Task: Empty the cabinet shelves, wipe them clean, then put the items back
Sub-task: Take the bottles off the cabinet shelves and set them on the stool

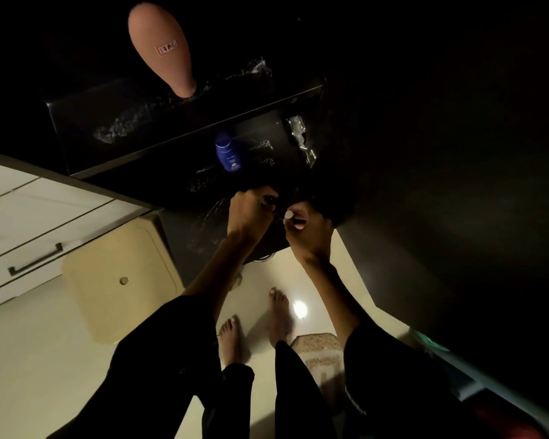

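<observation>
Inside the dark cabinet (184,128), a pink bulb-shaped bottle (162,49) is standing on the upper shelf and a blue lotion bottle (227,152) is sitting upright on the lower shelf (235,182), just beyond both hands. The left hand (251,210), nearer the blue bottle, is curling round something small and dark, while the right hand (305,223) is pinching a slim dark stick with a pale end, its long axis lying sideways.

A dim home bathroom, by the look of it. A blue lotion bottle (227,152) stands in the black cabinet (178,122) (door open), white drawers (29,236) beside, bare feet (232,340) on pale floor.
</observation>
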